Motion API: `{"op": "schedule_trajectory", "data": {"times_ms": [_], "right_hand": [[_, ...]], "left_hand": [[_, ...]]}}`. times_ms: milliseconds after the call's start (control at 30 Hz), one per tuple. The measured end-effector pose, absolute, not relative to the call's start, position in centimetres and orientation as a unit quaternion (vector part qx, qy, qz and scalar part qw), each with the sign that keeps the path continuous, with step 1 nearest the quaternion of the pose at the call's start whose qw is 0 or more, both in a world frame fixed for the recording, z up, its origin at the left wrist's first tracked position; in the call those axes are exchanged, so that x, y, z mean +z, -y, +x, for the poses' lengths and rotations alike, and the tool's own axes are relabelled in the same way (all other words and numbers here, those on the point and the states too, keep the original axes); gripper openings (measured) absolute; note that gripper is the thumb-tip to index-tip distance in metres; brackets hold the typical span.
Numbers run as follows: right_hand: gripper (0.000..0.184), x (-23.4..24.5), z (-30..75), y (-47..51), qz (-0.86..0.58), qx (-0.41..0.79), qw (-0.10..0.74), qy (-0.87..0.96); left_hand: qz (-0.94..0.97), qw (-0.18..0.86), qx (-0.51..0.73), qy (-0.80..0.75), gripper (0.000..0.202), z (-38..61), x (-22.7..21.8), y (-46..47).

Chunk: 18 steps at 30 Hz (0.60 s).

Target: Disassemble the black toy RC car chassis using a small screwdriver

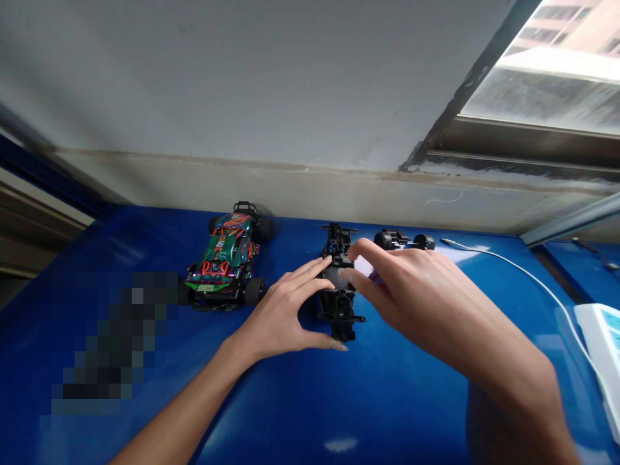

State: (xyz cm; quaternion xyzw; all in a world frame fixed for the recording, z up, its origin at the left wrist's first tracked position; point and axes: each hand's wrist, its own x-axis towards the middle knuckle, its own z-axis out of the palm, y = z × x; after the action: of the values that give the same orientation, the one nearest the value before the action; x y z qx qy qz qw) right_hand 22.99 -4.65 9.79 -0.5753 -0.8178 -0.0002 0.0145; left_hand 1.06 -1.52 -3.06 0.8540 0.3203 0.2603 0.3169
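A black toy car chassis [343, 303] lies lengthwise on the blue table. My left hand [281, 310] holds it from the left: the fingertips press on its left edge and middle, and the thumb is at its near end. Over the right side of the chassis is my right hand [411, 278], index finger bent and thumb touching near the flat middle part. Whether a small part sits between that finger and thumb, I cannot make out. Left of my left hand stands a toy car [225, 252] with a green and orange body and black wheels.
Behind my right hand lie black wheel parts [387, 239] and another small wheel [424, 242]. A white cable [520, 258] runs to a white power strip [600, 349] at the right edge. A pixelated dark patch [116, 342] covers the left. The wall [290, 187] borders the table [310, 407].
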Motion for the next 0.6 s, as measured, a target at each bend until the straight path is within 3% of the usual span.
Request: {"op": "schedule_trajectory", "data": {"times_ms": [133,233,367,600], "right_hand": [[0.012,9.66,23.25,4.66,-0.559,-0.010,0.005,0.829],[0.030,9.78,23.15,4.80,-0.547,0.021,0.034,0.836],[0.003,9.74,22.92,4.97,-0.556,0.018,0.047,0.830],[0.013,9.82,23.06,4.89,-0.548,0.003,0.011,0.837]], "left_hand": [[0.855,0.313,0.264,-0.317,0.084,1.02,-3.13,1.49],[0.855,0.315,0.265,-0.316,0.083,1.02,-3.17,1.48],[0.856,0.315,0.255,-0.321,0.087,1.04,-3.15,1.49],[0.857,0.307,0.258,-0.325,0.086,0.86,-3.30,1.57]]}}
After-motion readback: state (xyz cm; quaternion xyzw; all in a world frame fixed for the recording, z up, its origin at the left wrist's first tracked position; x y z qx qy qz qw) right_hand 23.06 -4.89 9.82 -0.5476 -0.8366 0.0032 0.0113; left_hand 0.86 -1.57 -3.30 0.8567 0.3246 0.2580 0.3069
